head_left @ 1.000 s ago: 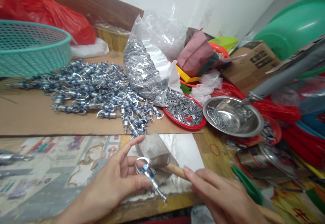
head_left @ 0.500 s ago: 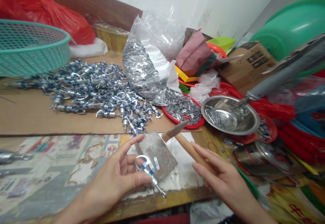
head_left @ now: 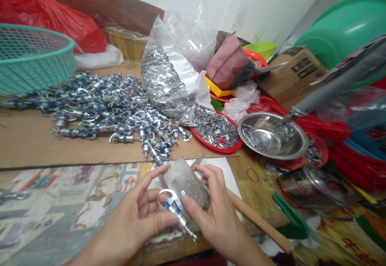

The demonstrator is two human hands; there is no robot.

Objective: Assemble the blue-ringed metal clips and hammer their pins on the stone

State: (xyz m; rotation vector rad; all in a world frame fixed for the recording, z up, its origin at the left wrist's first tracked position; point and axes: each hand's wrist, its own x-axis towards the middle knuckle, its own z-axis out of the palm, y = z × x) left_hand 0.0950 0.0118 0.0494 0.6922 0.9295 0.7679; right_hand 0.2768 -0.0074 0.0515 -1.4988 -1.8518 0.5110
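Observation:
My left hand (head_left: 147,211) pinches a small silver metal fitting (head_left: 177,213) with a blue band and a curved hook, held over a flat steel block (head_left: 188,177). My right hand (head_left: 217,205) is spread over the block's right side, fingers apart. Its thumb tip touches a small metal tag (head_left: 182,192) on the block and covers most of it. A hammer (head_left: 259,219) lies beside the right hand, its wooden handle slanting down to the right and its head partly hidden behind the block and fingers.
A heap of similar fittings (head_left: 102,105) spreads over cardboard (head_left: 90,153). Behind the block stand a plastic bag of metal tags (head_left: 165,81), a red dish (head_left: 211,147) of tags and a steel bowl (head_left: 283,147) with pins. A teal basket (head_left: 36,64) is at left.
My right hand has let go of the hammer, which now lies on the bench. That hand has moved left onto the block and the tag. My left hand still holds the fitting.

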